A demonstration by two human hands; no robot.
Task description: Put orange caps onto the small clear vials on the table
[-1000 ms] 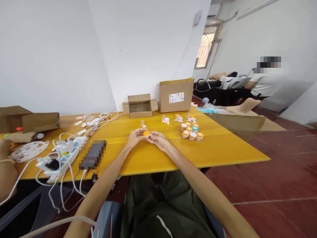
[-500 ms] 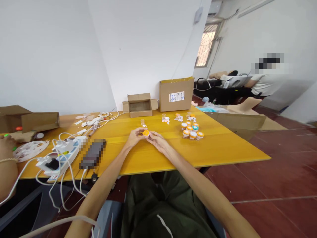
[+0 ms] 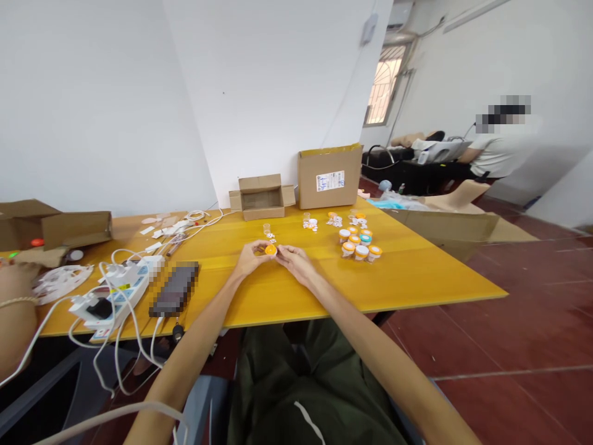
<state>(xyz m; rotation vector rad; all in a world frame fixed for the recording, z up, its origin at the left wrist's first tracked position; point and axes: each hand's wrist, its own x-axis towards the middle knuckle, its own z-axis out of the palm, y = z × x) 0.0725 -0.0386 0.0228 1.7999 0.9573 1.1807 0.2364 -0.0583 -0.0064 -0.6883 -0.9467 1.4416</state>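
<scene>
Low over the yellow table (image 3: 333,290), my left hand (image 3: 251,256) is closed round a small jar with an orange lid (image 3: 270,250). My right hand (image 3: 294,261) is at the jar's right side, its thumb and fingertips pressed together; what they hold, if anything, is too small to tell. Just behind the hands lie small white pieces (image 3: 270,235) and an open clear jar (image 3: 267,228). To the right stands a group of several lidded jars (image 3: 361,252) with orange, white and teal lids. More small pieces (image 3: 335,220) lie behind that group.
A small open carton (image 3: 263,201) and a larger box (image 3: 330,179) stand against the wall. At left are a phone (image 3: 175,289), a power strip (image 3: 123,293) with white cables, a brown carton (image 3: 76,230) and another person's arm (image 3: 17,315). A person sits far right (image 3: 498,154).
The orange-lidded jar has moved slightly left and down with my left hand. My right fingertips have drawn a little away from the lid. The other person's arm at left has shifted.
</scene>
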